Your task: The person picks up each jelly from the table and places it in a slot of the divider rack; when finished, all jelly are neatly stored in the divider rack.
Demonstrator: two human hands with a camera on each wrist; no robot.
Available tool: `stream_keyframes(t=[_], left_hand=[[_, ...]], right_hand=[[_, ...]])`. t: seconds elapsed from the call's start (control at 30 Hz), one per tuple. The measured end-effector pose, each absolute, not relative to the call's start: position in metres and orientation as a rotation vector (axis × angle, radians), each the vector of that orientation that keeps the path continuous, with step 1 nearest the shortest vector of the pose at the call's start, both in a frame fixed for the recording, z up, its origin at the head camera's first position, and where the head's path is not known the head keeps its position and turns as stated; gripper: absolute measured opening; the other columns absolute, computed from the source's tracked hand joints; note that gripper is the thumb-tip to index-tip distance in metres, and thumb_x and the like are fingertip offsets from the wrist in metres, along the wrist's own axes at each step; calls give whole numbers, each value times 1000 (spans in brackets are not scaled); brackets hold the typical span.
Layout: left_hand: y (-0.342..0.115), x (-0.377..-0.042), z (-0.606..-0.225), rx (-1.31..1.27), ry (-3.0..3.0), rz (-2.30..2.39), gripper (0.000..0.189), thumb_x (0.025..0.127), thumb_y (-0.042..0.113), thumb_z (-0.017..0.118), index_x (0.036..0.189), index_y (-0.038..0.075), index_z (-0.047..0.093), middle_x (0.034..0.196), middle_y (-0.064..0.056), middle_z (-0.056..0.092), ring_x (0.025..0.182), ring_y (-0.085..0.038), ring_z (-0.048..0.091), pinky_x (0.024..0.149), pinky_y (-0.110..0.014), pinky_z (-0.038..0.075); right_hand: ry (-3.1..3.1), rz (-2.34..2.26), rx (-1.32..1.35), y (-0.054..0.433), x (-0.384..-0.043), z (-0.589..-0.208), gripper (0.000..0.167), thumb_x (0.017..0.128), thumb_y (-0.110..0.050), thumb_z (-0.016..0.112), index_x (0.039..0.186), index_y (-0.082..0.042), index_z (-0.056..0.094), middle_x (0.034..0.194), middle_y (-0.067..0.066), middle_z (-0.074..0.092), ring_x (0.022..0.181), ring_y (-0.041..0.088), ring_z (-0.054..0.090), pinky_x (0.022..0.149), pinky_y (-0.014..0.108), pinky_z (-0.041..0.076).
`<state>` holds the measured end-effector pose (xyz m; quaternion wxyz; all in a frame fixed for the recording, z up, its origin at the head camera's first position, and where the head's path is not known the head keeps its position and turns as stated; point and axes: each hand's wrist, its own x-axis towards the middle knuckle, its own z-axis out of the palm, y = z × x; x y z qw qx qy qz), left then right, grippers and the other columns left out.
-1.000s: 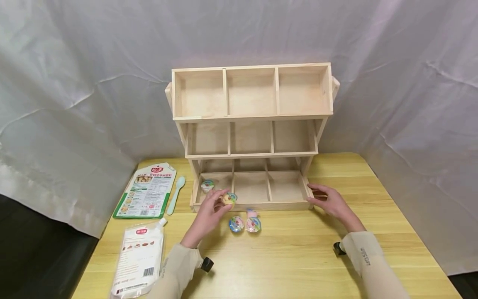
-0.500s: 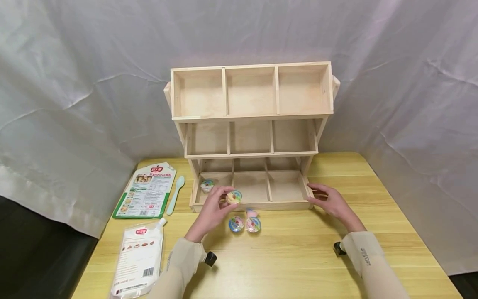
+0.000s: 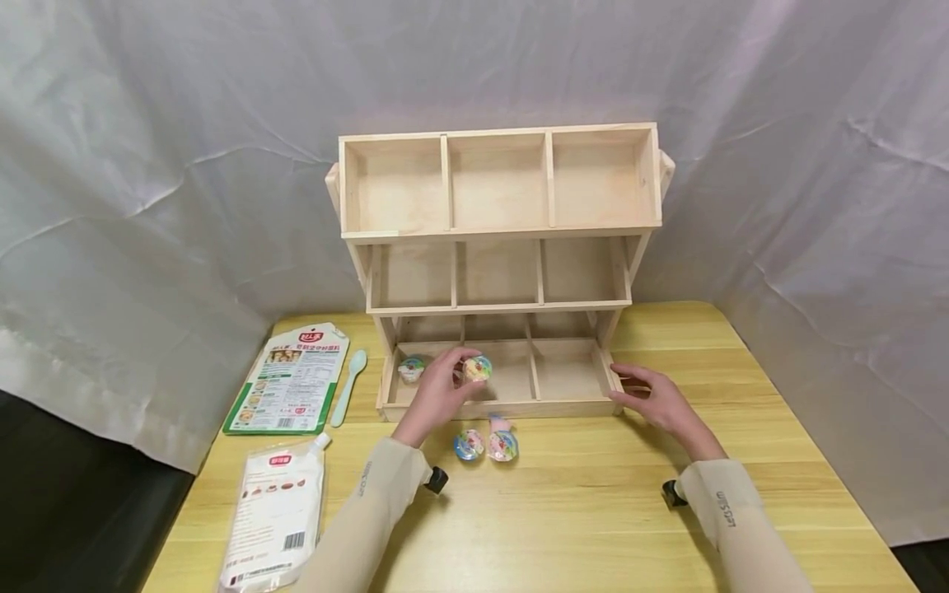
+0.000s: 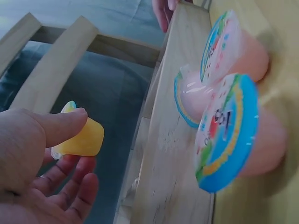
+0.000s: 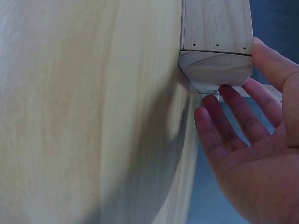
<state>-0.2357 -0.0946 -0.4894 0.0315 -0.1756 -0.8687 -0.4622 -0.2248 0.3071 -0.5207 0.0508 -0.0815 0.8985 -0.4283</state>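
My left hand (image 3: 439,387) pinches a small jelly cup (image 3: 478,368) between thumb and fingers, over the middle compartment of the wooden shelf's (image 3: 511,407) bottom tier. In the left wrist view the held jelly cup (image 4: 86,140) shows yellow contents. Another jelly cup (image 3: 411,369) sits in the bottom left compartment. Three pink jelly cups lie close together before the shelf, a blue-rimmed pink jelly cup (image 4: 233,135) nearest the left wrist camera. My right hand (image 3: 656,403) touches the bottom tier's right front corner, its fingers (image 5: 243,109) extended and thumb at the side.
Left of the shelf lie a green-edged food packet (image 3: 289,379), a pale green spoon (image 3: 349,387) and a white spouted pouch (image 3: 274,511). The upper two tiers each have three compartments. Grey curtains (image 3: 148,165) surround the wooden table (image 3: 563,511).
My left hand has moved right and farther from me with the jelly cup, from the bottom tier's front edge to over its middle compartment. The right hand has stayed put.
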Motion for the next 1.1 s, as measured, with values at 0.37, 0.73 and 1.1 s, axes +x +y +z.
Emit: stream_keyframes(t=[0.37,0.73,1.1], left_hand=[[-70,-262,-494,-575,-2736,-1383,49,92,10,78,137,8,58,124,-13,64,105,-25,65,89,-35,60],[-50,-281,-497,-605,-2796,-1263,49,92,13,79,136,8,59,128,-14,68,116,-33,64,105,-49,50],[-35,-292,-506,-696,-2818,-1148,46,91,9,80,133,6,62,126,-15,68,110,-30,67,98,-43,57]], right_hand=[[2733,-1301,-244,307,-224,-520,63,100,-31,70,154,-4,48,151,31,50,133,51,54,109,59,50],[2746,-1308,-259,308,-223,-520,62,100,-28,71,152,-3,50,150,30,51,131,49,56,108,58,50],[2751,-1296,-244,307,-224,-520,61,100,-27,71,152,-4,50,149,30,52,131,49,57,106,57,52]])
